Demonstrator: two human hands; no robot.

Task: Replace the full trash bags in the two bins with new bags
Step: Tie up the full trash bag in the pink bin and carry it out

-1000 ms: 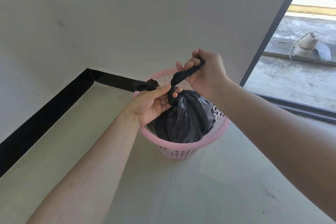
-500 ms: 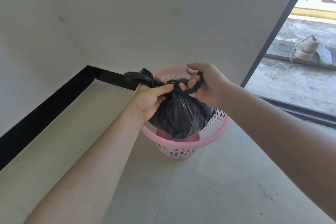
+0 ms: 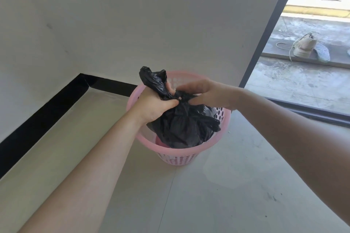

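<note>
1. the black trash bag [image 3: 180, 128] sits with its body inside the pink bin [image 3: 178, 159]. its neck is drawn together into a knot [image 3: 180, 98] just above the rim.
2. left hand [image 3: 153, 106]: the grip is closed round the gathered tail [image 3: 153, 77], which stands up out of the fist on the left of the knot.
3. right hand [image 3: 206, 94]: the grip is narrow, with the fingertips pinching the plastic at the knot from the right. a free tail [image 3: 210, 123] droops over the bag's right shoulder, and whether this hand holds it cannot be told.
4. the bin stands on the floor [image 3: 208, 195] near the far corner, where the black skirting [image 3: 47, 108] turns. to its right is the edge of the floor at the open doorway, and a shoe [image 3: 303, 47] lies outside, well apart.
5. judged stage: the full bag is being tied off and is not yet lifted out. no new bag and no second bin are in view.
6. likely faults:
   - thin plastic may tear at the neck if the tails are pulled hard apart.
   - a half-drawn knot may slip under the bag's weight and spill the contents.
   - the light bin may lift or tip with the bag if the bag's sides catch on the wall.
</note>
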